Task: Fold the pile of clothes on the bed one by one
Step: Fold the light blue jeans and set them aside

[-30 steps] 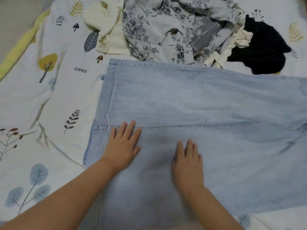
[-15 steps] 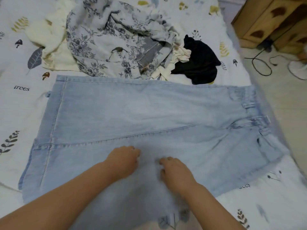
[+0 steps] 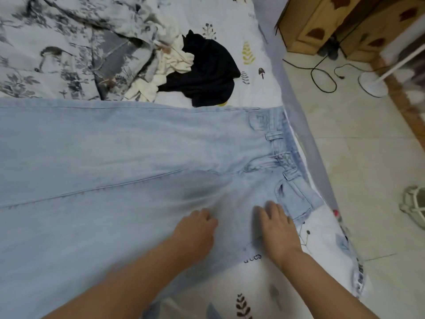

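Across the near side of the bed (image 3: 264, 65) I see the light blue jeans (image 3: 115, 157) spread flat, not yet folded, my left hand (image 3: 195, 231) resting on them with fingers curled under and my right hand (image 3: 278, 226) pressing flat, fingers straight. Behind, the floral garment (image 3: 69, 47), cream piece (image 3: 170, 63) and black piece (image 3: 207, 72) lie heaped, so I judge most of the folding remains.

Partly covered print on bedsheet (image 3: 264, 268), not legible
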Tool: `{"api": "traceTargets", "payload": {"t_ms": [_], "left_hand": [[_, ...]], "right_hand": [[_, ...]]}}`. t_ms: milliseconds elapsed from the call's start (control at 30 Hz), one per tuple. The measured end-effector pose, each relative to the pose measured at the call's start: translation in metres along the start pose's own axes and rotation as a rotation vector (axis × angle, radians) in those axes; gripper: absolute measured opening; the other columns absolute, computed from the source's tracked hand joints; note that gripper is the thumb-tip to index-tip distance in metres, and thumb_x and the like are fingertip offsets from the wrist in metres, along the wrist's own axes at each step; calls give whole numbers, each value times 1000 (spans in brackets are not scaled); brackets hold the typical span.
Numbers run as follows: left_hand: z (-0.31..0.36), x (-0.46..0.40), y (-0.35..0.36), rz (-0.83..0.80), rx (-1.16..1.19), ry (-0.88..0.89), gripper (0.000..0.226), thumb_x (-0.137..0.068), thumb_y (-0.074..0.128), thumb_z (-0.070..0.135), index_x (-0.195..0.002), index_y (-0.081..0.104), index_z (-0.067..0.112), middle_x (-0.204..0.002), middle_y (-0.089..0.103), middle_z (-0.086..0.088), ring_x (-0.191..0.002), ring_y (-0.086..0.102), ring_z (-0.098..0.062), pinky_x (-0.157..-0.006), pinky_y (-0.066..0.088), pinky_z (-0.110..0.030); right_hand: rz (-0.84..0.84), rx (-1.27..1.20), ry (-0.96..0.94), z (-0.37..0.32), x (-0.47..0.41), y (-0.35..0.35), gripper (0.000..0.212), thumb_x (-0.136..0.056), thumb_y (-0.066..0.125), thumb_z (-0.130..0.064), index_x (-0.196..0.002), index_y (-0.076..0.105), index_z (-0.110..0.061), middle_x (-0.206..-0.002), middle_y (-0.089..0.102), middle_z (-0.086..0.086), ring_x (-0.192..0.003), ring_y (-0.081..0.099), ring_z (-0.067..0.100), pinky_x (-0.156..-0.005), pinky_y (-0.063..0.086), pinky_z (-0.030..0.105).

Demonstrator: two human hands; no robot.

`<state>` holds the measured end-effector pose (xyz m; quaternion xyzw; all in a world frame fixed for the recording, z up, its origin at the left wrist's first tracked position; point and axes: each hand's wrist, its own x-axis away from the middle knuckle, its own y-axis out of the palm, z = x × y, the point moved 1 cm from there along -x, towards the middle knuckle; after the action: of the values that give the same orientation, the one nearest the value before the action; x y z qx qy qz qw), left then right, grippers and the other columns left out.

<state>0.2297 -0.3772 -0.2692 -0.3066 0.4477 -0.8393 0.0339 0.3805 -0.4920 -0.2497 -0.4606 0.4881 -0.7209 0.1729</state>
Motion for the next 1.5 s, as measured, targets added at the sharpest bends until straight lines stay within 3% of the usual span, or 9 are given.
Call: {"api": "traceTargets", "payload": {"t_ms": [133,233,300,467,700,967,1133,1333,1500], "left_hand": [[29,-28,10,7,-40,13,44,-86,31,23,-126,46,12,-132,41,-12,-123,39,-27,-96,35,-33],[43,-40,18,-56,-75,-31,44,-88,31,32,-124,45,12,-135,37,-12,-124,36,-28,-97,36,-35],[49,-45,23,-116,-71,-47,47,-90,43,43,-125,43,12,-140,30,-13,-130,28,-31,-101,33,-39],[54,-43,30,-252,-65,-81,79,-81,55,57,-140,25,14,-154,4,-13,-142,3,-36,-112,18,-51],[3,-46,-29,19,249,-175,18,-86,52,21,-100,61,15,-108,64,-4,-104,58,-22,-75,39,-24],[-84,-43,-134,274,453,-244,33,-81,70,22,-56,50,24,-51,45,8,-50,42,-4,-49,33,-12],[-111,-65,-175,450,478,-267,25,-78,73,27,-60,59,19,-53,51,6,-53,46,-7,-50,31,-20],[-128,-116,-207,640,418,-286,23,-77,73,31,-72,65,10,-61,54,0,-63,50,-18,-52,31,-28],[-151,-147,-169,374,154,-436,36,-84,64,38,-113,57,17,-108,63,-4,-103,56,-26,-74,40,-30]], "right_hand": [[-127,169,-2,43,-11,7,74,-91,47,-2,-149,4,-17,-155,-11,19,-144,-10,34,-115,5,48],[-69,187,-84,60,-24,16,86,-45,88,-8,-125,56,-6,-134,43,34,-132,35,43,-97,41,57],[-32,205,-144,71,-34,27,67,-24,91,-9,-88,73,-10,-96,67,22,-96,65,42,-73,54,51],[249,118,-236,68,-47,-3,13,-58,56,-9,-60,65,-19,-55,60,5,-53,61,28,-60,51,40],[166,-19,-241,57,-69,-69,12,-94,42,-25,-91,54,-22,-86,63,-3,-80,58,19,-63,29,29],[219,-92,-125,41,-112,-140,17,-92,50,-22,-107,53,-18,-103,65,6,-98,58,29,-67,35,31],[287,19,10,44,-150,-167,23,-82,49,-3,-98,53,-18,-101,64,11,-95,59,32,-67,34,30],[448,-181,163,58,-210,-185,29,-85,64,-21,-107,57,-4,-101,63,24,-95,57,39,-68,36,36],[344,-516,396,70,-253,-142,55,-83,67,-29,-126,44,-4,-123,54,23,-115,50,40,-92,42,45]]}}
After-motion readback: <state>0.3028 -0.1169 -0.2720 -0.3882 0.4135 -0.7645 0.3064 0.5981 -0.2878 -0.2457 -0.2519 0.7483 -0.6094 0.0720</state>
